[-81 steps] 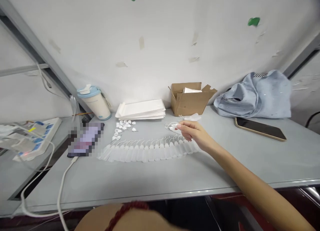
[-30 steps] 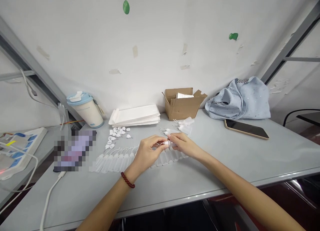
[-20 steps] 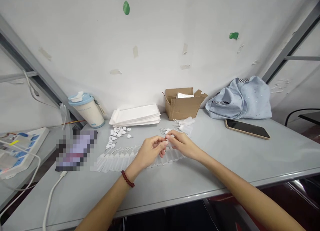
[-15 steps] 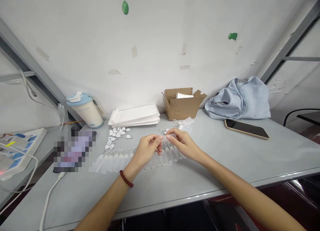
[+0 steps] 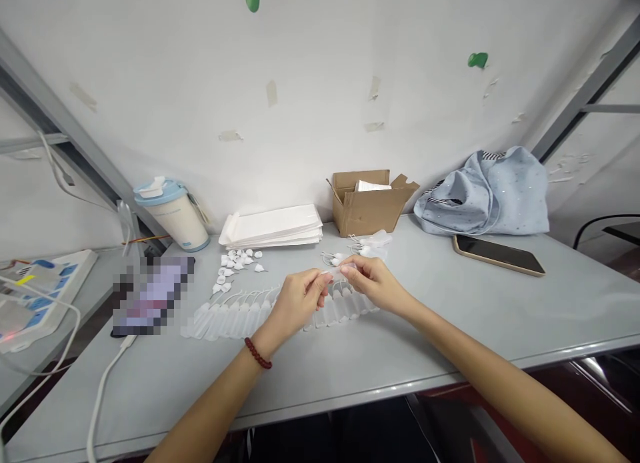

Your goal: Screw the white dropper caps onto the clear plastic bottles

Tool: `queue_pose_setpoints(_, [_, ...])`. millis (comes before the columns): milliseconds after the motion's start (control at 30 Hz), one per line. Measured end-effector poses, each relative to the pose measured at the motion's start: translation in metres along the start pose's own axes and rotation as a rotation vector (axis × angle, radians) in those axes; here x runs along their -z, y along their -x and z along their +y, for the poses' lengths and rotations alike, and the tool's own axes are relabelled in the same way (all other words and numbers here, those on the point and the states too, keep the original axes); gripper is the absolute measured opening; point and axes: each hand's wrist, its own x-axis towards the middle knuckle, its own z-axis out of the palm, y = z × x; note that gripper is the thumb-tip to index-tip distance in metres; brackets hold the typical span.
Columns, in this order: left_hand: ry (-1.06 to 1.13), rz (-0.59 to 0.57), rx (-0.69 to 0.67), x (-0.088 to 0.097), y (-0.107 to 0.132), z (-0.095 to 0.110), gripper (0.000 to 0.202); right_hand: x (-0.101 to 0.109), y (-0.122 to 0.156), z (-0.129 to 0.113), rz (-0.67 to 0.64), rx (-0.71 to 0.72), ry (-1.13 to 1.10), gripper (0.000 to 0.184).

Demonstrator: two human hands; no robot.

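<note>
My left hand (image 5: 303, 295) and my right hand (image 5: 374, 280) meet above the table, both pinched closed. Between their fingertips is a small translucent white piece (image 5: 332, 271), mostly covered by the fingers. Below them lies a row of clear flat plastic sleeves with white string loops: one group (image 5: 239, 320) extends left of my left hand, another (image 5: 345, 309) sits under my right hand. Small white caps with thin stems (image 5: 228, 272) are scattered behind my left hand. Beyond my right hand rest several more looped sleeves (image 5: 371, 251).
Along the wall stand a tumbler (image 5: 175, 216), a stack of white envelopes (image 5: 273, 227), an open cardboard box (image 5: 370, 213) and a blue fabric bag (image 5: 510, 196). A phone (image 5: 500, 256) lies at right. A pixelated device (image 5: 153, 299) with a white cable (image 5: 103, 389) lies at left.
The view has tilted slightly down. My hands have drawn a little apart, and a bit more of the translucent piece shows between the fingertips.
</note>
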Motion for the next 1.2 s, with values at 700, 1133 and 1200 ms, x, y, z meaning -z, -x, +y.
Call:
queue_pose_setpoints(700, [0.121, -0.179, 0.084, 0.012, -0.001, 0.006, 0.04, 0.003, 0.0, 0.004, -0.084, 0.004, -0.203, 0.028])
queue_pose_setpoints(1133, [-0.752, 0.039, -0.473, 0.002, 0.006, -0.011, 0.031, -0.005, -0.004, 0.002, -0.039, -0.193, -0.42, 0.034])
queue_pose_setpoints(1200, [-0.74, 0.077, -0.482, 0.001, 0.005, -0.011, 0.029, -0.006, -0.004, 0.002, -0.029, -0.197, -0.443, 0.033])
